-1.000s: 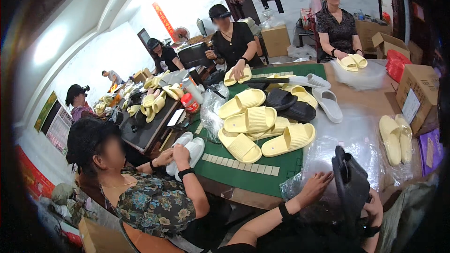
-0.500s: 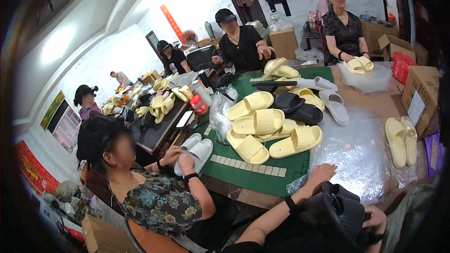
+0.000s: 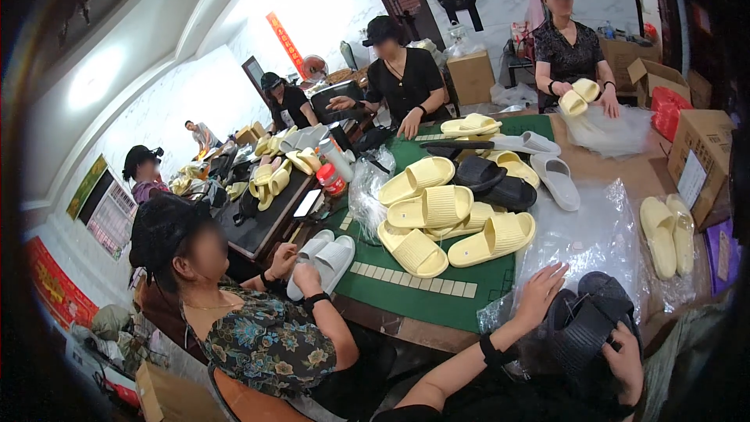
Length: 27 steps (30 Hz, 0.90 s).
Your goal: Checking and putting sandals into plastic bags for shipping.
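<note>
My right hand (image 3: 625, 355) grips a pair of black slippers (image 3: 595, 320) by their near side, at the table's front edge. Beside them on the left, my left hand (image 3: 541, 295) is open with its fingers stretched out, apart from the slippers. It hovers at or over a stack of clear plastic bags (image 3: 590, 238); whether it touches them I cannot tell. Past that hand lies a heap of pale yellow slippers (image 3: 492, 238), with black slippers (image 3: 500, 184) and a grey slipper (image 3: 556, 181) among them.
Bagged yellow slippers (image 3: 666, 234) lie at the right beside a cardboard box (image 3: 699, 156). At my left a co-worker handles grey slippers (image 3: 332, 262). Pale tiles (image 3: 414, 280) line the green mat (image 3: 375, 305). Across the table a co-worker lifts yellow slippers (image 3: 580, 97).
The black slippers have moved up onto the table's edge with my right hand. My left hand has lifted and spread slightly. Across the table, one co-worker set yellow slippers down; another raised a pair.
</note>
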Tool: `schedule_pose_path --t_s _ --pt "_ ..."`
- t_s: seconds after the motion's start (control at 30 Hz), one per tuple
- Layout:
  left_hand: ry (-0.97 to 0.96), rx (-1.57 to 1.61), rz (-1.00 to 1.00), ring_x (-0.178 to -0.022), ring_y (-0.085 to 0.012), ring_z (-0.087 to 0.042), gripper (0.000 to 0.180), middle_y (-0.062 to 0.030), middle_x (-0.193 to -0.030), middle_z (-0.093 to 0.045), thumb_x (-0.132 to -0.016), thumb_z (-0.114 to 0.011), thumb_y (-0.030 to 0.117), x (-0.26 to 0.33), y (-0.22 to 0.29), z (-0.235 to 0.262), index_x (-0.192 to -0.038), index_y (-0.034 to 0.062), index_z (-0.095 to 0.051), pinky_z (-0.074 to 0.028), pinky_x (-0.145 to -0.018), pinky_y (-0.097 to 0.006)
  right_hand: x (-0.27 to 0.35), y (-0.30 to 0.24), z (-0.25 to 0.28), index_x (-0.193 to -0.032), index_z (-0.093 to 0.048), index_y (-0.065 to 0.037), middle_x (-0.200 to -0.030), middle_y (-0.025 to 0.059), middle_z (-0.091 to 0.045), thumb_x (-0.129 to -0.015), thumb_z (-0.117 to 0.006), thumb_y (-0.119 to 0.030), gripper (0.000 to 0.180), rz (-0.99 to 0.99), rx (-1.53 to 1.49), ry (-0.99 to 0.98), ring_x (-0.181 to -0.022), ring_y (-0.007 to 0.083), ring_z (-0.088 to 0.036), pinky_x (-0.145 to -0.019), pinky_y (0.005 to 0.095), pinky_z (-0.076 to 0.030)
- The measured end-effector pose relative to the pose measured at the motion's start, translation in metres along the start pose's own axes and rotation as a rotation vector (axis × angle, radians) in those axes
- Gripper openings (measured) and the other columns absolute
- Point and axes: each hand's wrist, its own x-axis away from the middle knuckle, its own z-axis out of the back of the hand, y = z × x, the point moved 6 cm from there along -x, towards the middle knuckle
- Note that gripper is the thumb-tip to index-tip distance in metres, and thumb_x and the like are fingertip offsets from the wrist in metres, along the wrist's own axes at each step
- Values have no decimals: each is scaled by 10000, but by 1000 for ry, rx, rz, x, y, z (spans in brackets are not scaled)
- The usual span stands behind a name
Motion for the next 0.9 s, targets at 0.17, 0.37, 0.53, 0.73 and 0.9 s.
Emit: schedule_pose_path --t_s 0.17,0.37,0.53,0.73,0.9 --pt "52 62 -5 -1188 -339 -499 348 -167 -1300 -524 -944 -505 111 0 14 2 -1290 80 -529 -401 -994 -377 -3 12 6 -973 -576 93 -1233 298 -516 -752 -635 -46 268 -38 48 251 -1168 438 -484 -1000 418 -367" --pt "43 85 14 -1196 -349 -492 351 -168 -1332 -497 -948 -504 147 4 31 -3 -1290 69 -525 -392 -1004 -382 3 13 7 -994 -568 116 -1207 298 -527 -746 -607 -17 284 -81 152 430 -1098 442 -509 -978 387 -375" --pt "-40 -298 -64 -1325 -372 -330 448 -99 -1437 -389 -916 -532 164 12 39 -21 -1359 160 -462 -274 -1053 -554 7 -16 -17 -1090 -558 119 -1274 340 -463 -808 -636 -82 355 -79 415 358 -1189 461 -449 -1022 440 -350" --pt "-145 -431 -125 -1377 -367 -236 472 -73 -1485 -319 -893 -554 182 21 56 -31 -1357 217 -470 -187 -1008 -697 6 6 -34 -1135 -536 113 -1328 335 -413 -822 -637 -95 389 -68 458 364 -1228 463 -408 -1040 446 -329" --pt "-94 -398 -270 -1390 -393 -199 502 -120 -1509 -261 -862 -558 159 32 78 -29 -1356 194 -472 -159 -998 -719 -7 14 -45 -1200 -490 104 -1370 325 -363 -843 -627 -106 436 -16 458 366 -1251 456 -383 -1053 453 -309"
